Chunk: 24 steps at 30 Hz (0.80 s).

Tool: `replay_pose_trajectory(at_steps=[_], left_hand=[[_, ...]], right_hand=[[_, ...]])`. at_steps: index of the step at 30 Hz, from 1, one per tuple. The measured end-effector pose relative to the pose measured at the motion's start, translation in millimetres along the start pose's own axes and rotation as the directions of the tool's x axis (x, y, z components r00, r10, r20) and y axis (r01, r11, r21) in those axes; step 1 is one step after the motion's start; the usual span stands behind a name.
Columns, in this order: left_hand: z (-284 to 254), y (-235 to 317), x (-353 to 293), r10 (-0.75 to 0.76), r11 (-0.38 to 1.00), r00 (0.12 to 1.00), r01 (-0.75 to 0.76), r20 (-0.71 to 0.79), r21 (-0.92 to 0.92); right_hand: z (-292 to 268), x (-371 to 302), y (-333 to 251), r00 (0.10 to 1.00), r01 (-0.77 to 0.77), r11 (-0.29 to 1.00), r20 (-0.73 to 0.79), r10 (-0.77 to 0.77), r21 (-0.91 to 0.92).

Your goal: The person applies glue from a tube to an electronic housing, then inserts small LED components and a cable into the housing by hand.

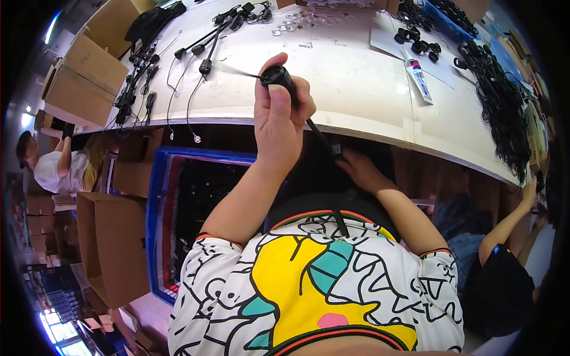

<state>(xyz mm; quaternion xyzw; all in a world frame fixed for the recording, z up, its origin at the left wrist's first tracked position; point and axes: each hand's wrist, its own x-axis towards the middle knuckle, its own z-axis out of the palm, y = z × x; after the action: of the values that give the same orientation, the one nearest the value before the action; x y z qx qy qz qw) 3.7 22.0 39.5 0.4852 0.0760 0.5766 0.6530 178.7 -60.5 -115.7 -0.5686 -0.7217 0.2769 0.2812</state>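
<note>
My left hand [277,118] is wrapped round a black cylindrical head [274,75] with a hollow, open end, held above the table's front edge. A thin dark wire [246,73] sticks out of that end to the left. From below the same hand a thin black rod [319,133] slants down to a small black block [336,150]. My right hand [363,171] closes its fingers on the block, below the table edge; some of its fingertips are in shadow. Similar black rods with round heads [205,66] and trailing wires lie on the table to the left.
On the white table [350,89] are clear lenses [291,22], a glue tube [418,80], small black rings [418,44] and bundled black cables [496,89]. A blue-rimmed bin [155,225] and cardboard boxes [113,249] stand left. Co-workers are at left [56,169] and right [499,291].
</note>
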Motion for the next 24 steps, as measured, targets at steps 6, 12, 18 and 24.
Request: replay_pose_trajectory(at_steps=[6,12,18,24], left_hand=[[-10.8,-7.7,0.3,-0.05,0.998,0.998,0.051,0.029,-0.025],[-9.5,-46.9,-36.7,-0.227,0.972,0.969,0.231,0.102,-0.033],[-8.4,-79.1,-76.7,-0.392,0.919,0.893,0.392,0.219,0.048],[-21.4,-66.5,-93.7,-0.526,0.808,0.836,0.432,0.158,0.401]], right_hand=[[-2.5,-13.1,10.4,0.996,0.092,0.991,-0.012,-0.094,-0.094],[-88.2,-0.1,-95.8,0.906,0.282,0.956,-0.305,-0.293,-0.081],[-83.7,32.0,-115.4,0.794,0.394,0.863,-0.355,-0.493,-0.317],[-60.6,24.6,-97.9,0.886,0.323,0.924,-0.279,-0.371,-0.204]])
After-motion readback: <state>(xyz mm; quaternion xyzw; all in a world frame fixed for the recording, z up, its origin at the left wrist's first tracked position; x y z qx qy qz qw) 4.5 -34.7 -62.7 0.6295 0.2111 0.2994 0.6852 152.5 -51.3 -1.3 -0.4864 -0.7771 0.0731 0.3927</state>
